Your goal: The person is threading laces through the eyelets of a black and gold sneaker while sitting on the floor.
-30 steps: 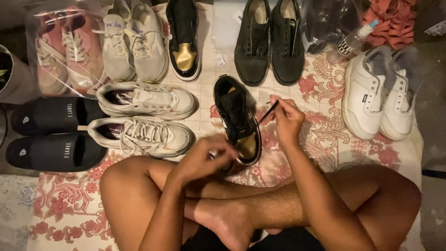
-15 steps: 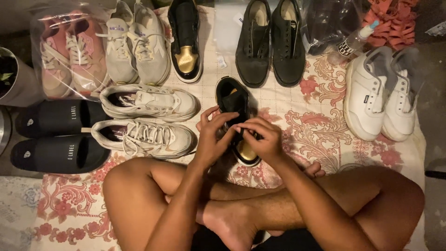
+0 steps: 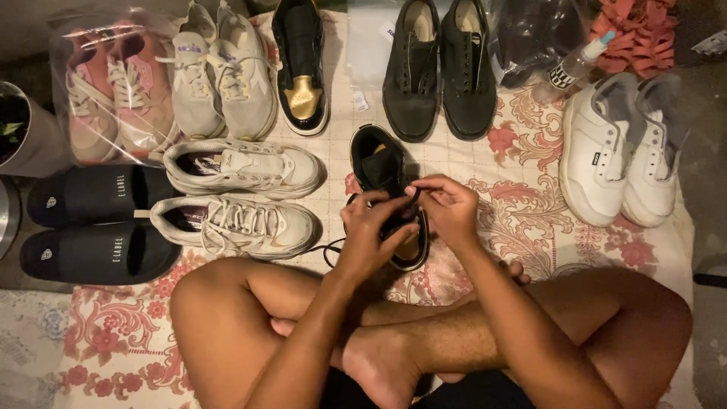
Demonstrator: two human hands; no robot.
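Note:
A black shoe with a gold toe (image 3: 381,168) lies on the floral cloth (image 3: 530,220) in front of my crossed legs. My left hand (image 3: 372,229) and my right hand (image 3: 448,210) meet over its front half. Both pinch a black lace (image 3: 413,198) that arches between the fingers. A loop of the same lace (image 3: 331,250) trails out to the left of the shoe. The shoe's toe is mostly hidden under my hands. Its black-and-gold partner (image 3: 301,64) stands at the back.
Two white sneakers (image 3: 242,193) and black slippers (image 3: 98,227) lie to the left. At the back are bagged pink shoes (image 3: 106,87), cream sneakers (image 3: 219,68) and black shoes (image 3: 439,64). White sneakers (image 3: 621,151) and a spray bottle (image 3: 575,67) sit on the right.
My right hand came down from holding a lace end up at the right and joined my left hand over the shoe. A lace loop now trails left of the shoe.

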